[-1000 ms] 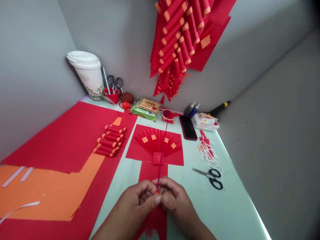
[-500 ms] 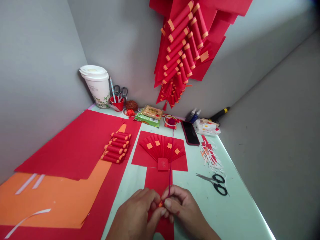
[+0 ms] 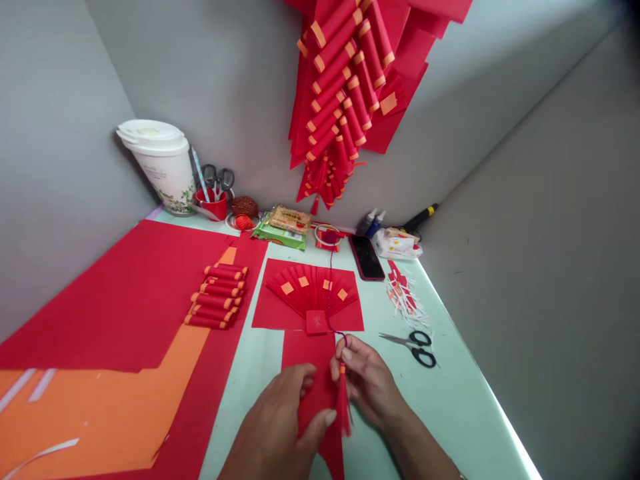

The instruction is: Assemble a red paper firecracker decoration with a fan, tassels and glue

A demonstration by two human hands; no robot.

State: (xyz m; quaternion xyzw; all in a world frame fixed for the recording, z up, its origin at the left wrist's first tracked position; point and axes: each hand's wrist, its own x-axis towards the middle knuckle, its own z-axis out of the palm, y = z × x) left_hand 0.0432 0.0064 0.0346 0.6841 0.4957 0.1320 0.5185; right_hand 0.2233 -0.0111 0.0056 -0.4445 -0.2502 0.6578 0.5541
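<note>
A red tassel with an orange band near its top hangs from my right hand, whose thumb and forefinger pinch it by the cord at the top. From there a dark red cord runs back across the table to a yarn ball. My left hand is just left of the tassel, holding nothing, with thumb and fingers apart. Under both hands lies a red paper strip. Beyond it, a pleated red paper fan with orange squares rests on a red sheet.
Black-handled scissors lie to the right, near white paper shreds and a phone. At the left are rolled red paper tubes and large red and orange sheets. A paper firecracker decoration hangs on the wall.
My left hand has let go and opened away from the tassel. My right hand has lifted slightly, so the tassel now hangs in full view. The camera view has shifted right.
</note>
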